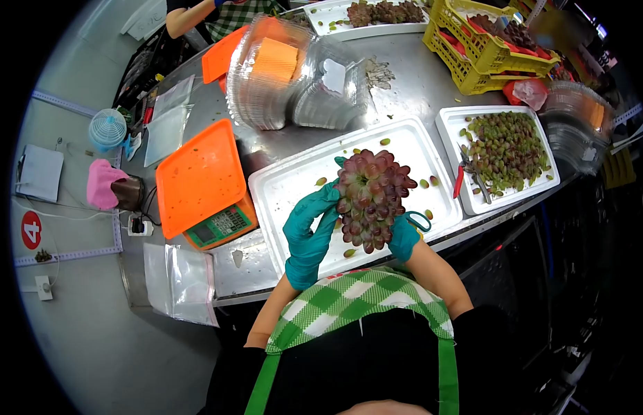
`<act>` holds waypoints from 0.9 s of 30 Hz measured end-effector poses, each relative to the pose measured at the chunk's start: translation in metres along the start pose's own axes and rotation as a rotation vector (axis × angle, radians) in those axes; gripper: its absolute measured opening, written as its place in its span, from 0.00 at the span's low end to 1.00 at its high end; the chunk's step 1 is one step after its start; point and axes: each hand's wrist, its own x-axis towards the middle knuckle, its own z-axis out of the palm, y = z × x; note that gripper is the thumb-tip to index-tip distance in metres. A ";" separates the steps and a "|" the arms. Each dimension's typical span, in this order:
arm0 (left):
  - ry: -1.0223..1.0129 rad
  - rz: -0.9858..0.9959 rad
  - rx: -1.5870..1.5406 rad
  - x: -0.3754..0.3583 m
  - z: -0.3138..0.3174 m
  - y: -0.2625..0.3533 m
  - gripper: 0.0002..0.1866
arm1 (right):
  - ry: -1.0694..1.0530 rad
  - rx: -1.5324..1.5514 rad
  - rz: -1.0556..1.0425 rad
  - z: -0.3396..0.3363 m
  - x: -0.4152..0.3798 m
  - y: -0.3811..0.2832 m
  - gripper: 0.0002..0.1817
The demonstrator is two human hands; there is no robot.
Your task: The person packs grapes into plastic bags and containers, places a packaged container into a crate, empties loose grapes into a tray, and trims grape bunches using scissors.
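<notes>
A bunch of plump red-green grapes [368, 197] is held up over a white tray [273, 207]. My left hand [311, 228], in a teal glove, has its fingers closed on the bunch's left side. My right hand [404, 237], gloved too, is at the lower right of the bunch; its fingers are mostly hidden behind the grapes. Dark teal scissor handles [419, 220] stick out beside the right hand; whether they are gripped is unclear. Several loose grapes lie in the tray around the bunch.
Left of the tray stands an orange scale [200, 180]. Stacked clear plastic containers [262, 83] are behind. At right, a white tray [449, 128] holds loose grapes and red-handled pruners [459, 181]. Yellow crates [473, 72] stand farther back. A co-worker's arm [186, 19] shows top left.
</notes>
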 end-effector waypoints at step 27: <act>0.311 -0.392 -1.061 -0.008 -0.116 -0.065 0.45 | -0.256 -1.049 -0.251 0.136 0.087 0.046 0.40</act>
